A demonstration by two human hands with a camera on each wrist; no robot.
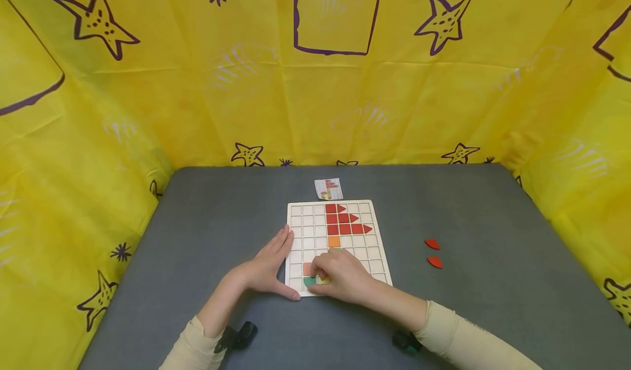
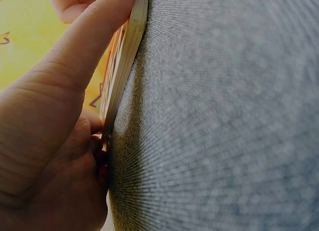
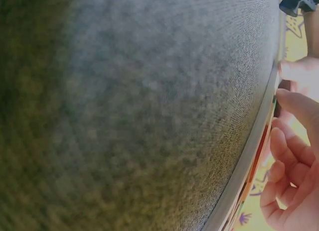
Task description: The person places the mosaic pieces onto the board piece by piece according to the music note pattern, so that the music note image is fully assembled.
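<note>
A pale wooden grid board (image 1: 300, 238) lies on the table. Along its left edge rest the straight fingers of my left hand (image 1: 268, 263), the thumb spread to the near-left corner. The left wrist view shows that thumb (image 2: 94, 32) against the board's side. My right hand (image 1: 345, 277) is over the lower part of the board, its fingers curled. Between thumb and fingertips it pinches a green piece (image 1: 309, 282) at a lower-left cell. Beside this are a salmon square (image 1: 307, 269) and a yellow piece (image 1: 323, 280), both partly covered by the hand.
Red squares and triangles (image 1: 345, 229) form three rows on the board, above an orange square (image 1: 334, 242). Behind the board lies a small pattern card (image 1: 328, 188). Two red quarter-circle pieces (image 1: 434, 262) lie to the right on the grey table (image 1: 222, 205).
</note>
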